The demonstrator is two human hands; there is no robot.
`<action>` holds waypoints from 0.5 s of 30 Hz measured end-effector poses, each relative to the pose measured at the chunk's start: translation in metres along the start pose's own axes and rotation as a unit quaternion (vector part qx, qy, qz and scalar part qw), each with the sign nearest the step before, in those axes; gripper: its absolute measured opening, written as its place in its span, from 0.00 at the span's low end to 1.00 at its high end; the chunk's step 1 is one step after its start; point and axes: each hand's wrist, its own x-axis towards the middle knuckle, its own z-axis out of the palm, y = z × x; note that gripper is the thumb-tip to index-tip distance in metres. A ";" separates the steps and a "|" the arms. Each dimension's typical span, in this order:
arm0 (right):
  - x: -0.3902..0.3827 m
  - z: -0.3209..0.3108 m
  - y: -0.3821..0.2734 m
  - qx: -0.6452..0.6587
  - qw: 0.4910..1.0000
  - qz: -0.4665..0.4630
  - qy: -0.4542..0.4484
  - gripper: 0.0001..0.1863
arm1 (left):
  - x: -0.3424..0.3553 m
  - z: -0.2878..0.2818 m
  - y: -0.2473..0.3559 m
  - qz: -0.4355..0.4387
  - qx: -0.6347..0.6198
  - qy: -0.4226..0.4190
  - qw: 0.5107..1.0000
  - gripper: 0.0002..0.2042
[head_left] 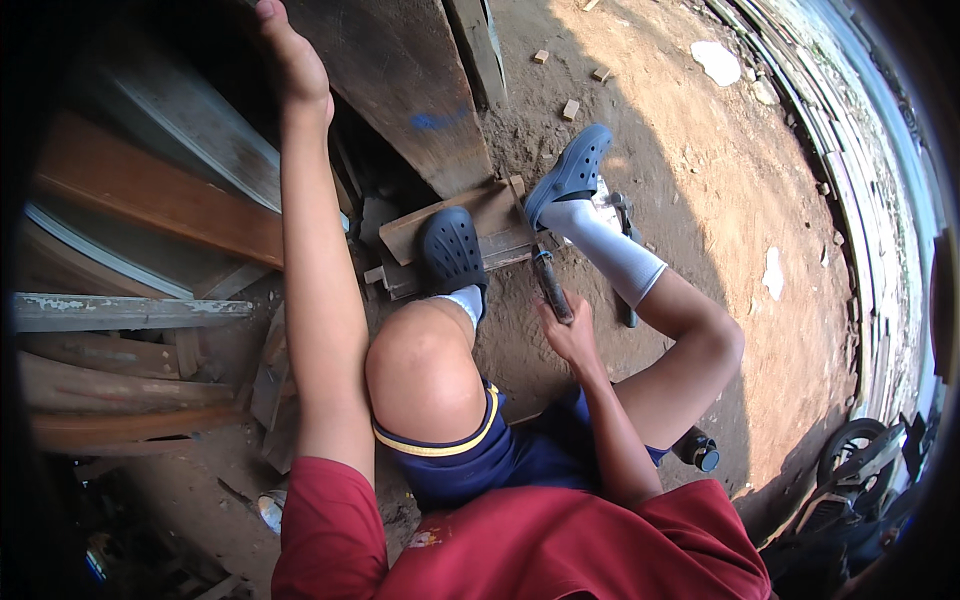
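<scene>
Wrapped around the dark handle of a slim tool (551, 288), my right hand (568, 335) has its fingers folded in, pinching it firmly. The tool sits between my shins, tilted up and away from me, with a blue band near its far end; exact kind too small to tell. That end is just beside the right end of some wood offcuts (506, 212) on the ground. Left clog (453, 245) is planted on those offcuts, right clog (570, 175) near their other end, both dark blue, with white socks. Half behind my right shin lies a second dark implement (632, 318), mostly hidden. Left arm reaches far up to the frame's top; left hand (298, 62) has its thumb up, other fingers out of sight, so can't tell if they're spread or pressed, nor whether it touches the wide wooden board (400, 90) beside it. Farther left, long planks (160, 190) lie stacked in shade. Ahead, small wood blocks (571, 109) are scattered on the dirt ground (720, 190). Dark cylinder (697, 450) by my right thigh; motorbike (850, 490) lower right; long boards (835, 180) along the right edge.
</scene>
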 end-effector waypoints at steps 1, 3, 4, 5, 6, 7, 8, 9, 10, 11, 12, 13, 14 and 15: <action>0.000 -0.002 0.000 0.002 1.000 0.010 -0.006 0.17 | 0.001 -0.001 0.001 0.000 0.000 0.002 1.000 0.52; 0.003 -0.002 -0.002 -0.029 1.000 -0.002 -0.005 0.17 | 0.012 -0.006 -0.008 -0.004 0.004 0.025 1.000 0.51; 0.005 -0.003 -0.004 -0.045 0.999 -0.005 -0.004 0.17 | 0.009 -0.003 -0.006 0.002 0.000 0.014 1.000 0.51; 0.007 -0.004 -0.004 -0.042 0.999 -0.007 -0.005 0.17 | 0.004 -0.001 -0.005 0.009 -0.004 0.003 1.000 0.52; 0.010 -0.005 -0.005 -0.041 0.999 -0.008 -0.009 0.17 | -0.001 0.001 0.000 0.011 -0.001 0.001 1.000 0.52; 0.010 -0.006 -0.006 -0.040 0.999 -0.010 -0.012 0.17 | -0.006 0.004 0.005 0.014 0.001 -0.002 1.000 0.52; 0.008 -0.008 -0.008 -0.039 0.999 -0.008 -0.010 0.17 | -0.010 0.005 0.005 0.013 0.009 0.001 1.000 0.52; 0.009 -0.010 -0.013 -0.036 0.999 -0.011 -0.007 0.17 | -0.005 0.003 0.003 0.016 0.007 0.004 1.000 0.52; 0.009 -0.011 -0.017 -0.032 0.999 -0.012 -0.004 0.17 | -0.001 0.001 0.000 0.018 0.006 0.007 1.000 0.52; 0.008 -0.011 -0.020 -0.042 0.999 -0.017 -0.009 0.18 | 0.012 -0.007 -0.015 0.018 -0.003 0.009 1.000 0.52; 0.008 -0.010 -0.023 -0.052 0.998 -0.020 -0.013 0.18 | 0.017 -0.010 -0.017 0.017 -0.013 0.010 1.000 0.52; 0.008 -0.010 -0.025 -0.062 0.998 -0.024 -0.017 0.18 | 0.019 -0.013 -0.021 0.020 -0.026 -0.009 0.999 0.53; 0.008 -0.011 -0.028 -0.055 0.998 -0.013 -0.017 0.18 | 0.020 -0.016 -0.024 0.023 -0.039 -0.028 0.999 0.53; 0.008 -0.012 -0.030 -0.048 0.999 -0.001 -0.016 0.18 | 0.021 -0.016 -0.024 0.026 -0.052 -0.047 0.997 0.53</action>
